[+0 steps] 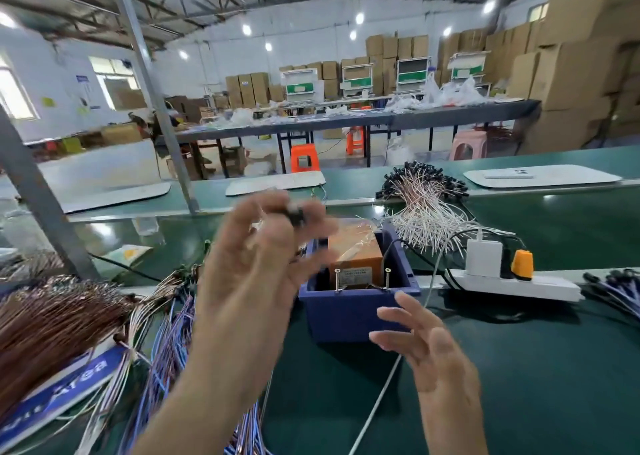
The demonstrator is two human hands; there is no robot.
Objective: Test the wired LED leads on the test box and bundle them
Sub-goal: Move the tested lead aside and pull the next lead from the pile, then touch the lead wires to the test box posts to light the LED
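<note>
The right hand [426, 347] is loose with its fingers spread and holds nothing, just in front of the blue test box [349, 312] on the green desk [519, 368]. A big heap of wired leads [69, 316] lies to the left. The left hand [256, 264] is up above the box and pinches a small dark thing [294, 214], too blurry to name. Farther back, past the white power strip [519, 285], a bunch of leads with black tips [426, 198] lies on the desk.
</note>
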